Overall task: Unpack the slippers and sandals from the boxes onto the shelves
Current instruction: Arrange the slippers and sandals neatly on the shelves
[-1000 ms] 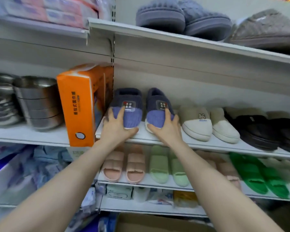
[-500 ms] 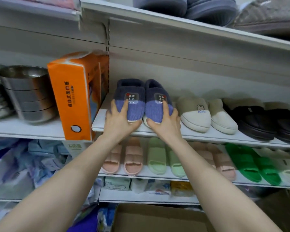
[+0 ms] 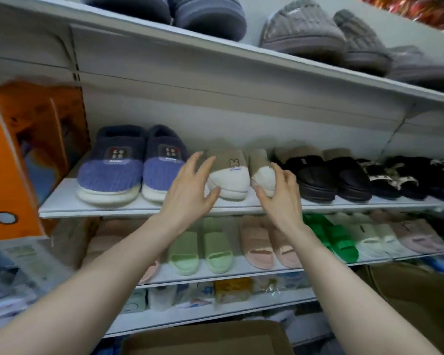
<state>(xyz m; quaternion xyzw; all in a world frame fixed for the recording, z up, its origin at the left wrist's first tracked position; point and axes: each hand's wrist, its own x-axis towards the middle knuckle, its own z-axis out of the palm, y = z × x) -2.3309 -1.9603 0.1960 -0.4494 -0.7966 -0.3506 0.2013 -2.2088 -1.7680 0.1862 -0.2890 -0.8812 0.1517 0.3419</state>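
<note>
White shelf [image 3: 118,210]; spread hands [image 3: 190,187] flanking beige slippers [image 3: 230,175].

Knitted cloth blue slippers [image 3: 110,172], glossy black slippers [image 3: 315,178], matt foam green sandals [image 3: 200,249], brown cardboard box [image 3: 205,339].

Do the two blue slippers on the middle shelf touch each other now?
Touching. In the head view the left blue slipper and the right blue slipper press together along their inner sides, with no strip of shelf showing between them.
</note>
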